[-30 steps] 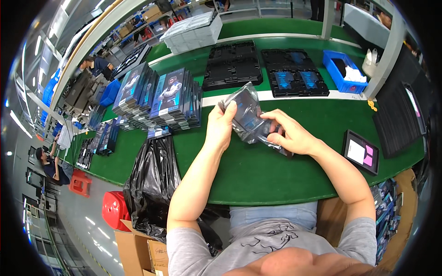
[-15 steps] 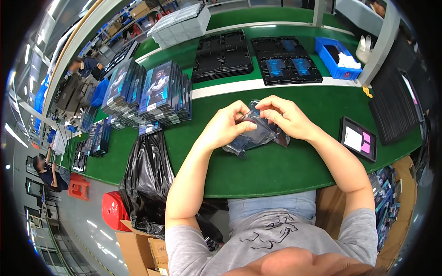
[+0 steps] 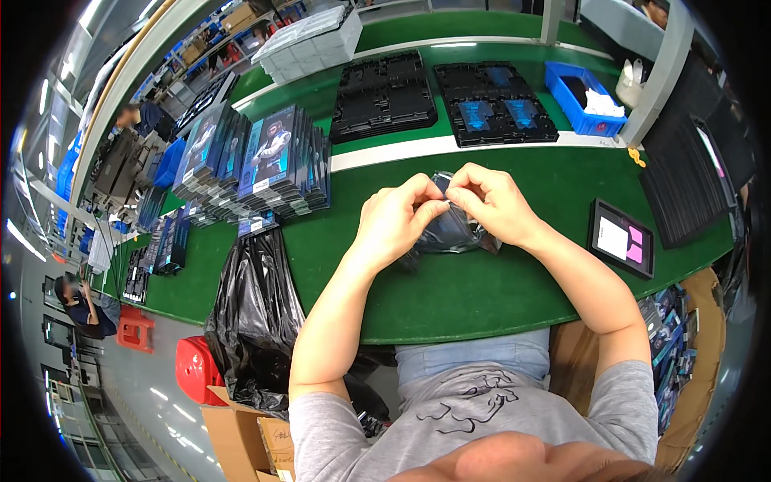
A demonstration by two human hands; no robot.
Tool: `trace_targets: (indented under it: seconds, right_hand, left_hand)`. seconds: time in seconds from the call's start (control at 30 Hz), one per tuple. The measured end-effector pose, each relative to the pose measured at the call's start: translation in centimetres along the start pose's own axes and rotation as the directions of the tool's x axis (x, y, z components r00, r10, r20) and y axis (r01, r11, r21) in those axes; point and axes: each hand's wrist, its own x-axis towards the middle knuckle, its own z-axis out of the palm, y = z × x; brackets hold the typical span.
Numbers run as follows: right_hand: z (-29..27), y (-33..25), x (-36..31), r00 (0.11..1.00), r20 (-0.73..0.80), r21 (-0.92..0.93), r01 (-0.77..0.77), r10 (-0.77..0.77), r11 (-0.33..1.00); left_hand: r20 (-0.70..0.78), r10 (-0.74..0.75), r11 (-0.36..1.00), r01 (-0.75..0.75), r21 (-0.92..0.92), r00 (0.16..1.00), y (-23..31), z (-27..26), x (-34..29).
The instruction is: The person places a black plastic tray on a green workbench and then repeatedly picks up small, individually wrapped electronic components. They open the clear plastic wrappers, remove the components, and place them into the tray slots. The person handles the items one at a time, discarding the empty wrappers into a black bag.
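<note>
A dark, shiny see-through plastic bag (image 3: 451,234) lies on the green table in front of me; whatever is inside it cannot be made out. My left hand (image 3: 399,215) pinches the bag's upper edge between thumb and forefinger. Close against it, my right hand (image 3: 496,204) pinches the same edge from the other side. The fingertips of both hands almost meet, and they hide part of the bag's top. Its lower part rests on the table below my fingers.
Stacked printed boxes (image 3: 269,157) stand to the left, above a black plastic sack (image 3: 257,297) hanging over the table's edge. Black trays (image 3: 384,100) and a blue bin (image 3: 590,120) line the back. At the right are an open black box (image 3: 622,239) and stacked black panels (image 3: 683,189).
My hands have come together at the bag's upper edge, the left moving toward the right. The bag has bunched up and spreads less to the left.
</note>
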Motion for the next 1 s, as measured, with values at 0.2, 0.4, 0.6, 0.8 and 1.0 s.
trace_targets:
  seconds: [0.2, 0.4, 0.6, 0.8, 1.0]
  right_hand:
    - [0.3, 0.2, 0.0, 0.997, -0.006, 0.079, -0.081, 0.082, 0.994]
    - [0.4, 0.0, 0.0, 0.996, 0.018, 0.077, -0.092, 0.09, 0.993]
    - [0.3, -0.7, 0.1, 0.999, 0.017, -0.034, -0.05, 0.051, 0.998]
    - [0.5, -1.0, 0.1, 0.985, -0.04, -0.213, 0.155, -0.168, 0.965]
    - [1.5, -0.9, -0.1, 0.986, -0.13, -0.075, 0.09, -0.099, 0.993]
  left_hand:
    - [-0.207, 0.066, 0.998, -0.06, 0.034, 0.976, 0.5, 0.6, -0.2]
    - [-0.256, 0.103, 0.993, -0.086, 0.078, 0.961, 0.6, 0.9, -0.3]
    - [-0.273, 0.13, 0.988, -0.102, 0.118, 0.953, 0.7, 0.9, -0.3]
    - [-0.343, 0.208, 0.974, -0.164, 0.154, 0.916, 0.8, 1.5, -0.5]
    - [-0.421, 0.417, 0.898, -0.294, 0.328, 0.805, 0.9, 2.1, -0.5]
